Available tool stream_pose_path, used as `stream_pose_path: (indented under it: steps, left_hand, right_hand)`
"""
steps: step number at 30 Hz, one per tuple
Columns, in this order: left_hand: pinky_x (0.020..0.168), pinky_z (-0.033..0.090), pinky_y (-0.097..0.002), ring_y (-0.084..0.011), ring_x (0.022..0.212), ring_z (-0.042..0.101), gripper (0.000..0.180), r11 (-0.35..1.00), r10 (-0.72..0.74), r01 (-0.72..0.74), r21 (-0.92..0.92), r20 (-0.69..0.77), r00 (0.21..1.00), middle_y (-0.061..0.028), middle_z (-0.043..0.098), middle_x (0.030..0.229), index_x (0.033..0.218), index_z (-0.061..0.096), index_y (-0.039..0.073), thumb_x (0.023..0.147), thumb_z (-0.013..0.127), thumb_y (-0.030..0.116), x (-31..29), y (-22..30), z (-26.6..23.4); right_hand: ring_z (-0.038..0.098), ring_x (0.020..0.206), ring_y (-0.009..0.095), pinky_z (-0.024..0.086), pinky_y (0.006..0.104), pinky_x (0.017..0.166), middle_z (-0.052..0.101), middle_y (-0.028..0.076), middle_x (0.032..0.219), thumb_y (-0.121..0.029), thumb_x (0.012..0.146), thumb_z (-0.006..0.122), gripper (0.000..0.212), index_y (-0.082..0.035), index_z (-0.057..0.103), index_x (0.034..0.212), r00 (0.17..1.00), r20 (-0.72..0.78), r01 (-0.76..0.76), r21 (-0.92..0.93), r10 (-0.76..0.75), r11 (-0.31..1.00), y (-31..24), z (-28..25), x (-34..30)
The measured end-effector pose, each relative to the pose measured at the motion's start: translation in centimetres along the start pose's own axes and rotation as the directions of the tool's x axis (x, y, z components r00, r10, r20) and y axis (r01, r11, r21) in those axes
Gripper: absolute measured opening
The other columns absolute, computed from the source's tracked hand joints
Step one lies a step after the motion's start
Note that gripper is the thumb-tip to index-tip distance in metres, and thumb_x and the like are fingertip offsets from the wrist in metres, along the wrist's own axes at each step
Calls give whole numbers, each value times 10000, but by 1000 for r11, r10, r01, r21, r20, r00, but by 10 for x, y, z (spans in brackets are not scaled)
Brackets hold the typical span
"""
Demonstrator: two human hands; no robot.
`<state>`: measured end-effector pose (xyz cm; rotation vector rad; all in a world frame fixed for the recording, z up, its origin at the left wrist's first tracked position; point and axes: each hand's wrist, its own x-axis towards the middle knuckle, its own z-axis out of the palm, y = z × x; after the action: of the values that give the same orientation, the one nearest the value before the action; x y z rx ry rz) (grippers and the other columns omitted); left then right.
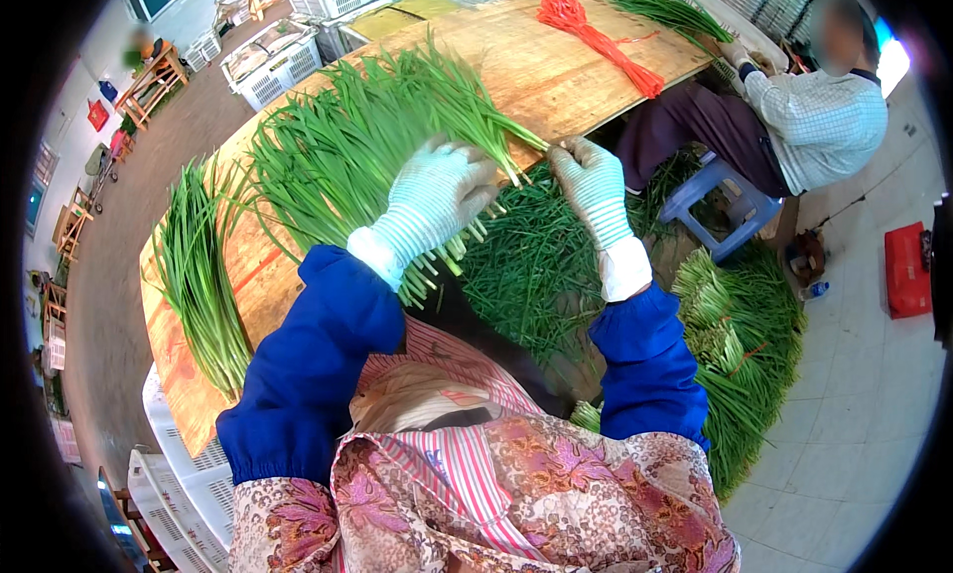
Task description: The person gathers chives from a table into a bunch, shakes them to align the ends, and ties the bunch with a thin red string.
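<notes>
left hand (437,191) over green stalks (328,156) on bench (516,62), can't tell grip | right hand (593,181): fingers (564,160) pinching stem end (533,138)

left hand (429,194) partly blurred, green leaves (382,117) beyond it smeared, blue stool (699,194) half hidden beneath co-worker (819,122)

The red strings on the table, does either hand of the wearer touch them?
No, the red strings lie apart, farther up the table than the left hand and the right hand.
</notes>
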<state>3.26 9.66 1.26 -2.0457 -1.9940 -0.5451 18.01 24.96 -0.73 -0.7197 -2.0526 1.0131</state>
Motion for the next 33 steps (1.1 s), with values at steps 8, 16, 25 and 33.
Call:
stream_pose_path:
  steps: [8, 16, 25, 33]
  left_hand:
    - [967, 392, -414, -311, 1098, 516, 345, 996, 62, -66, 59, 71, 996, -103, 569, 1150, 1133, 567, 81, 830, 593, 245, 10, 1, 4]
    - [952, 395, -419, -317, 1021, 538, 388, 999, -2, 0, 38, 62, 998, -107, 577, 1098, 1155, 562, 86, 839, 574, 311, 12, 3, 13]
    - [932, 393, -427, -310, 956, 558, 400, 999, -25, 23, 32, 72, 997, -125, 580, 1012, 1157, 559, 85, 833, 569, 320, 12, 5, 12]
    - [987, 382, -327, -230, 1143, 511, 457, 739, -418, 161, -654, -257, 871, -103, 536, 1254, 1263, 518, 40, 842, 606, 196, -23, 20, -49]
  right_hand:
    - [475, 525, 67, 371, 197, 491, 574, 9, 645, -218, 865, 546, 234, -5, 639, 884, 949, 241, -292, 415, 205, 862, -3, 4, -3]
    - [449, 543, 74, 350, 196, 493, 555, 14, 688, -199, 883, 504, 213, -10, 596, 846, 996, 67, -93, 770, 65, 631, 1, -40, -31]
    - [608, 871, 359, 509, 413, 781, 650, 152, 928, -229, 819, 534, 234, -57, 636, 942, 585, 691, 240, -647, 424, 723, 197, -9, -159]
    - [624, 785, 203, 475, 306, 716, 651, 162, 859, -190, 876, 555, 246, 10, 628, 1000, 999, 24, 23, 20, -24, 1000, 25, -37, 15]
